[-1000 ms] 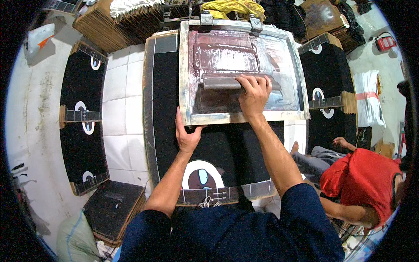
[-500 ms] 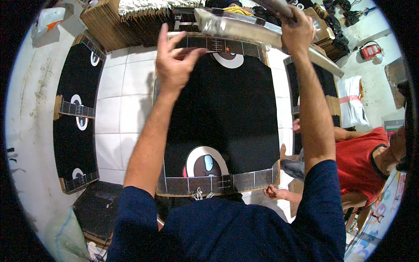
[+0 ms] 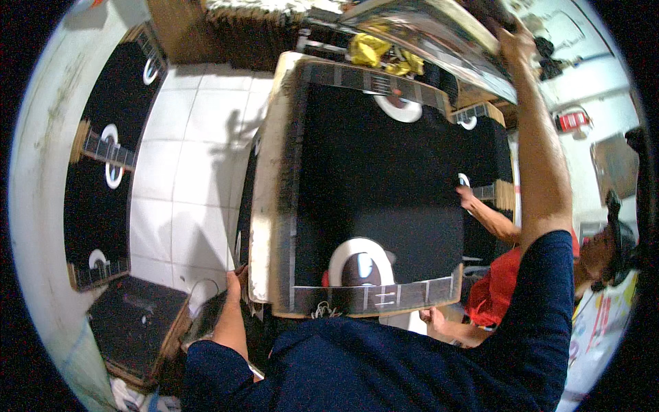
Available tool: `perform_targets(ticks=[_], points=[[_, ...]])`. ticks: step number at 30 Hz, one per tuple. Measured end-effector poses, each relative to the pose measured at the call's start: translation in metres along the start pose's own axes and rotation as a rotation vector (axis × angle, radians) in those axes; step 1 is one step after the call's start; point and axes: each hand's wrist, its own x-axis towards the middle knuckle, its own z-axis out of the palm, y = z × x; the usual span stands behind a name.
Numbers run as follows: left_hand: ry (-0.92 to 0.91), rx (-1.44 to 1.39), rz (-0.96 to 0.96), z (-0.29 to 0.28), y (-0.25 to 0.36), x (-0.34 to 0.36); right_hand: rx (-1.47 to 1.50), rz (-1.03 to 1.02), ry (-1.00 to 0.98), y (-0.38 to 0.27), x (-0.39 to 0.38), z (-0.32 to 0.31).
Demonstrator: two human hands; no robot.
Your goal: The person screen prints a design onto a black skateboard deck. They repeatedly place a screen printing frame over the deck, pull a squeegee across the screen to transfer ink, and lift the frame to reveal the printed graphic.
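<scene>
A board (image 3: 374, 172) covered in black fabric with white, eye-like prints (image 3: 360, 254) fills the middle. My left hand (image 3: 237, 278) is low at its left side, fingers curled at the board's edge; their exact grip is small and dim. My right hand (image 3: 515, 41) is raised at the top right, closed on a dark squeegee (image 3: 491, 15) beside a tilted, light-edged screen frame (image 3: 419, 20), which stands lifted beyond the board's far edge. The squeegee is partly cut off by the image rim.
A co-worker in red (image 3: 494, 288) bends at the right, hands near the boards. Printed boards lie left (image 3: 96, 213) and right (image 3: 484, 154). A dark stack (image 3: 134, 323) sits lower left, a yellow cloth (image 3: 371, 51) behind, a fire extinguisher (image 3: 573, 121) at the right wall.
The screen has risen off the board toward the back. My right hand went up and right with the squeegee; my left hand dropped to the board's left side, which now sits further right.
</scene>
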Motion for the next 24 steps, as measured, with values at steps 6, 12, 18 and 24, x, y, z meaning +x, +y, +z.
perform_targets(ticks=[6, 12, 18, 24], points=[[0.370, 1.361, 0.359, 0.063, 0.017, -0.077, 0.061, 0.035, 0.012, 0.057, 0.038, 0.024], [0.576, 1.448, 0.637, 0.077, 0.028, -0.105, 0.096, -0.057, -0.037, 0.088, 0.065, 0.030], [0.642, 1.223, 0.128, 0.042, 0.054, -0.107, 0.034, -0.046, 0.038, 0.080, 0.057, 0.028], [0.634, 1.097, 0.841, 0.096, 0.165, -0.165, -0.015, -0.033, 0.033, 0.066, 0.067, 0.039]])
